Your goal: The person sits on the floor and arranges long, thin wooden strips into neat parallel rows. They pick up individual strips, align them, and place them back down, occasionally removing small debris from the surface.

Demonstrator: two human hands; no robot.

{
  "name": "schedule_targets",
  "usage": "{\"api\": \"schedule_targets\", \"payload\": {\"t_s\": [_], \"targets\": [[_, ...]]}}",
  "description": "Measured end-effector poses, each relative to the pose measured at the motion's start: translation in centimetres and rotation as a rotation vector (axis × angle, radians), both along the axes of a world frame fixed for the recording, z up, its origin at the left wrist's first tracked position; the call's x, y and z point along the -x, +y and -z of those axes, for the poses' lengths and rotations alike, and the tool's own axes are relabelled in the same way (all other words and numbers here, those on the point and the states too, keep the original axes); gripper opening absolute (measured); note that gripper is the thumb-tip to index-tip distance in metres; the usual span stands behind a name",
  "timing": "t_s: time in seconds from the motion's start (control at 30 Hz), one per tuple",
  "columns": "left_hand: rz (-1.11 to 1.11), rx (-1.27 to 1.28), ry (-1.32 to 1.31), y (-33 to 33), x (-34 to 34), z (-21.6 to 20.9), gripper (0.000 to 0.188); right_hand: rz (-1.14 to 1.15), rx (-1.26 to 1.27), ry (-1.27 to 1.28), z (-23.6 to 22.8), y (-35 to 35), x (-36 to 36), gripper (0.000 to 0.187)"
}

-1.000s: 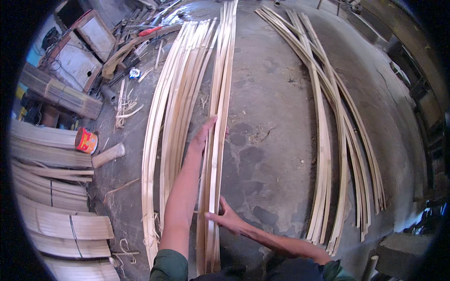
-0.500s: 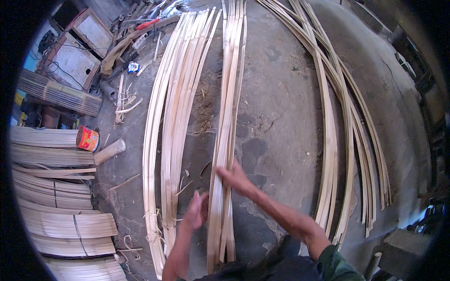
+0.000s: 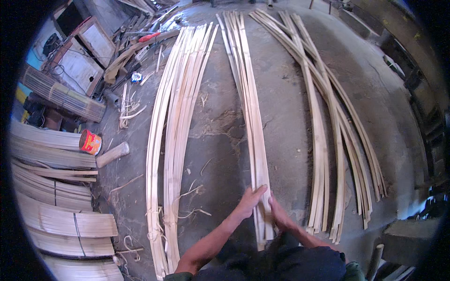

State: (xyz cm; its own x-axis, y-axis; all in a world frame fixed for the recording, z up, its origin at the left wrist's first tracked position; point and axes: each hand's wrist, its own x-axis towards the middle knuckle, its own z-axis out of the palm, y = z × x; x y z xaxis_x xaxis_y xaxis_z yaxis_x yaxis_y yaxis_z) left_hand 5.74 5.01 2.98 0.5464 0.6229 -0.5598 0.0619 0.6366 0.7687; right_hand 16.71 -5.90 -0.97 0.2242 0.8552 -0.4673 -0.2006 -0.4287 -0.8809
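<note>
A long bundle of pale bamboo strips (image 3: 253, 126) runs away from me across the middle of the floor. Near its close end, my left hand (image 3: 251, 200) is closed around the left side, with the thumb lying across the top. My right hand (image 3: 278, 214) grips the opposite side a little nearer to me, its fingers partly hidden by the strips. The strip ends stick out toward my body, slightly uneven. To the left lies another group of strips (image 3: 180, 122), with thin loose ties (image 3: 187, 213) around its near part.
Crossing bamboo strips (image 3: 323, 117) lie on the right side of the concrete floor (image 3: 220, 173). Shorter tied bundles (image 3: 93, 224) are stacked at the left, beside a red and orange tin (image 3: 92, 144) and a wooden cylinder (image 3: 112, 154). A dark bench (image 3: 408, 241) stands at the lower right.
The near end of the middle bundle has swung to the right. Both hands moved right with it, and my left hand, which was beside the strips, now holds them.
</note>
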Motion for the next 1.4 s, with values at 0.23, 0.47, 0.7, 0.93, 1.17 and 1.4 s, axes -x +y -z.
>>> {"api": "schedule_targets", "payload": {"t_s": [0.23,0.47,0.7,0.93,1.17,1.4], "targets": [[0.033,0.239,-0.223,1.7,-4.5,1.2,0.06,0.058,0.1,-0.106,-9.6,-3.2,-0.9,0.058],[0.021,0.065,-0.299,1.9,-7.2,0.9,0.044,0.13,0.165,-0.073,-7.2,-5.4,-0.7,0.053],[0.027,-0.037,-0.203,2.9,-9.7,7.3,0.047,0.147,0.205,-0.106,-5.1,-4.8,-2.5,0.045],[0.226,0.129,-0.199,3.1,-12.8,5.6,0.073,0.233,0.148,-0.321,-7.8,-5.4,-7.0,0.038],[0.176,0.355,-0.361,0.0,-11.7,4.1,0.075,0.19,-0.063,-1.08,-6.4,-7.8,-9.0,0.054],[0.011,0.458,-0.234,0.4,-11.2,3.9,0.064,-0.083,0.117,-1.133,-5.2,-6.6,-4.7,0.072]]}}
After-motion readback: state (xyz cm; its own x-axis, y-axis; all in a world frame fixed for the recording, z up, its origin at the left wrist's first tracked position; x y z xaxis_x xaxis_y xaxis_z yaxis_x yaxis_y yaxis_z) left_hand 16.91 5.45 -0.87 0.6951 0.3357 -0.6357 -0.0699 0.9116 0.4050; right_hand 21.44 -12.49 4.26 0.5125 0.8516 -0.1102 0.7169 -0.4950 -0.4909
